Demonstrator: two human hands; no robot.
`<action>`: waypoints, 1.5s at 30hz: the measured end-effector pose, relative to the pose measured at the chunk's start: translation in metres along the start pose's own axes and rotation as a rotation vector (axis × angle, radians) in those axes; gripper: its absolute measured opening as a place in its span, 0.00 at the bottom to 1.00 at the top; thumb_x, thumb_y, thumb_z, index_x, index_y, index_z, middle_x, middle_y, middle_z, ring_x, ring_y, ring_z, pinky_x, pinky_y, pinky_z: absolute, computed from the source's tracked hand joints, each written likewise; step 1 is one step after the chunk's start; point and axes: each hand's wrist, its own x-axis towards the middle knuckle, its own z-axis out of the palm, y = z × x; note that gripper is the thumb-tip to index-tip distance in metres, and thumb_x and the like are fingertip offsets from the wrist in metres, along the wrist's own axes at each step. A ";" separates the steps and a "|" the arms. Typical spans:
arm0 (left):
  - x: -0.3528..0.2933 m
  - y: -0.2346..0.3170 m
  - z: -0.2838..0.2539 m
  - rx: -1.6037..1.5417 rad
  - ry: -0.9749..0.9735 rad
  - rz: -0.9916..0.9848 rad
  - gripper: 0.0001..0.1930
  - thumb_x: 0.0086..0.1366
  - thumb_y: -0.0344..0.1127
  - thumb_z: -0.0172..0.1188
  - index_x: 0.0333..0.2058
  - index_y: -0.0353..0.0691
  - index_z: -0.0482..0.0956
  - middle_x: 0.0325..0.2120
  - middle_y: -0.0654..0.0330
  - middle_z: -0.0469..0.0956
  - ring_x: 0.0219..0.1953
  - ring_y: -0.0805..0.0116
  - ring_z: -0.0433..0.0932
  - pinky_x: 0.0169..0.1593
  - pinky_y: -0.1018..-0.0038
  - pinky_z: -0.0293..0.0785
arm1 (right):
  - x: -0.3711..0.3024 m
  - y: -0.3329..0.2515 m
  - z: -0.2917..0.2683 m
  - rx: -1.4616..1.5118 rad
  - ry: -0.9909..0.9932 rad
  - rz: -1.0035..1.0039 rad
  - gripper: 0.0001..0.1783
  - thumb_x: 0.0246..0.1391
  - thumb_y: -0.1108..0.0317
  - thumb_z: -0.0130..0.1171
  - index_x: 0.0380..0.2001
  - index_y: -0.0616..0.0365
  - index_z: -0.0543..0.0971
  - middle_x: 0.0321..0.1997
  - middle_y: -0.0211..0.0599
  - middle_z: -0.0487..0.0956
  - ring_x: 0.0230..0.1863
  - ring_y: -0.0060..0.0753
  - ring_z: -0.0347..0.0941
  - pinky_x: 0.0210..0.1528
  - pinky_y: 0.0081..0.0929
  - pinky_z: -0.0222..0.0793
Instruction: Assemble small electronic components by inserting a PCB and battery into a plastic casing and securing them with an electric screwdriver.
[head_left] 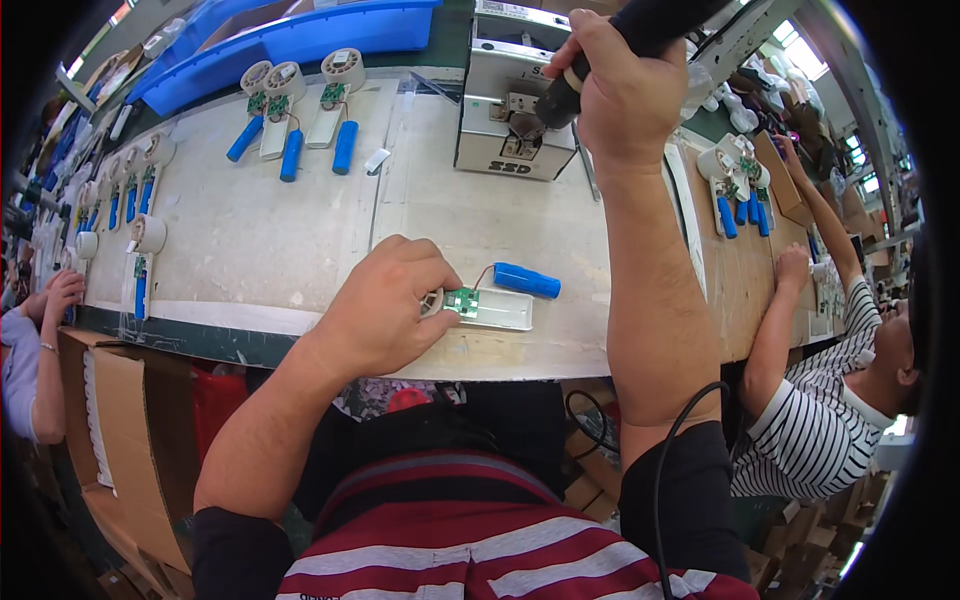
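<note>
My left hand (pixel 385 305) is closed around the round head of a small white fan housing, which it mostly covers. A green circuit board (pixel 462 302) shows beside the fingertips, inside the housing's open handle (pixel 508 311). Thin wires run from the board to a blue cylindrical battery (pixel 527 281) lying just behind the handle. Up at the right, my right hand (pixel 630 105) grips a black electric screwdriver (pixel 650 25). The screwdriver's lower end is at the front of a silver box-shaped screw feeder (pixel 510 140); its tip is hard to make out.
Several open fan units with blue batteries (pixel 291 155) lie at the back left, more along the left. A blue bin (pixel 290 50) stands behind. At the right, a co-worker in a striped shirt (pixel 810 440) works beside more units; another person's hands (pixel 65 290) show far left.
</note>
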 end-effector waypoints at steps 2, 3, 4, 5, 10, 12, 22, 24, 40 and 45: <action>0.000 0.000 0.000 -0.004 -0.004 -0.001 0.13 0.56 0.31 0.74 0.40 0.38 0.85 0.36 0.55 0.80 0.45 0.51 0.78 0.51 0.59 0.75 | 0.003 0.003 0.004 0.009 -0.022 0.002 0.20 0.60 0.76 0.63 0.55 0.65 0.73 0.27 0.33 0.78 0.19 0.26 0.75 0.20 0.23 0.69; 0.000 -0.001 0.001 0.000 -0.003 -0.001 0.13 0.56 0.30 0.74 0.40 0.38 0.85 0.36 0.55 0.80 0.45 0.51 0.78 0.51 0.59 0.75 | 0.003 0.004 0.006 -0.009 -0.020 0.042 0.20 0.60 0.76 0.63 0.54 0.65 0.73 0.27 0.34 0.78 0.18 0.26 0.75 0.20 0.23 0.69; 0.000 -0.001 0.001 0.004 -0.001 -0.001 0.13 0.56 0.30 0.74 0.40 0.38 0.85 0.36 0.55 0.81 0.44 0.51 0.77 0.51 0.59 0.75 | 0.004 0.005 0.007 -0.026 -0.019 0.081 0.20 0.60 0.76 0.63 0.54 0.65 0.73 0.27 0.34 0.78 0.18 0.26 0.75 0.19 0.23 0.68; 0.000 -0.001 0.001 0.003 -0.001 -0.001 0.13 0.56 0.30 0.74 0.40 0.38 0.85 0.36 0.55 0.81 0.44 0.51 0.77 0.51 0.59 0.75 | 0.004 0.008 0.006 -0.027 -0.019 0.080 0.20 0.60 0.76 0.63 0.54 0.65 0.73 0.27 0.34 0.78 0.18 0.26 0.75 0.19 0.23 0.68; 0.000 -0.002 0.001 0.001 0.005 0.011 0.13 0.56 0.30 0.74 0.40 0.38 0.85 0.36 0.55 0.80 0.44 0.51 0.77 0.51 0.59 0.75 | 0.005 0.015 0.004 0.004 -0.033 0.036 0.20 0.60 0.77 0.63 0.55 0.65 0.72 0.26 0.35 0.78 0.18 0.27 0.75 0.19 0.23 0.68; 0.000 -0.002 0.001 0.000 0.005 0.012 0.13 0.56 0.30 0.74 0.40 0.38 0.85 0.36 0.55 0.80 0.44 0.51 0.77 0.51 0.59 0.75 | 0.005 0.018 0.003 -0.006 -0.031 0.031 0.20 0.60 0.77 0.62 0.55 0.65 0.72 0.26 0.34 0.78 0.18 0.27 0.75 0.19 0.23 0.68; 0.000 -0.002 0.002 -0.004 0.014 0.020 0.13 0.56 0.30 0.74 0.39 0.38 0.84 0.36 0.55 0.80 0.44 0.50 0.77 0.51 0.58 0.74 | 0.001 0.019 0.005 -0.021 -0.054 -0.008 0.20 0.60 0.78 0.62 0.55 0.66 0.72 0.28 0.36 0.78 0.19 0.28 0.75 0.21 0.25 0.72; 0.000 -0.002 0.001 0.000 0.015 0.018 0.13 0.56 0.30 0.74 0.39 0.38 0.84 0.36 0.55 0.80 0.44 0.50 0.77 0.50 0.58 0.74 | 0.003 0.014 0.010 -0.068 -0.038 0.015 0.20 0.60 0.78 0.62 0.54 0.66 0.72 0.28 0.36 0.78 0.19 0.28 0.75 0.21 0.26 0.73; 0.002 -0.001 -0.001 0.000 0.004 0.010 0.12 0.56 0.30 0.74 0.38 0.38 0.85 0.36 0.55 0.80 0.44 0.51 0.77 0.50 0.59 0.75 | 0.000 0.021 0.007 -0.062 -0.163 0.096 0.22 0.57 0.80 0.62 0.55 0.66 0.72 0.27 0.34 0.78 0.17 0.28 0.75 0.20 0.25 0.71; 0.000 0.000 0.001 -0.005 0.021 -0.003 0.12 0.56 0.31 0.74 0.39 0.38 0.85 0.36 0.55 0.80 0.44 0.51 0.78 0.50 0.59 0.75 | 0.002 0.007 0.010 0.010 -0.100 0.054 0.21 0.57 0.80 0.61 0.54 0.66 0.72 0.27 0.35 0.78 0.17 0.28 0.75 0.20 0.25 0.71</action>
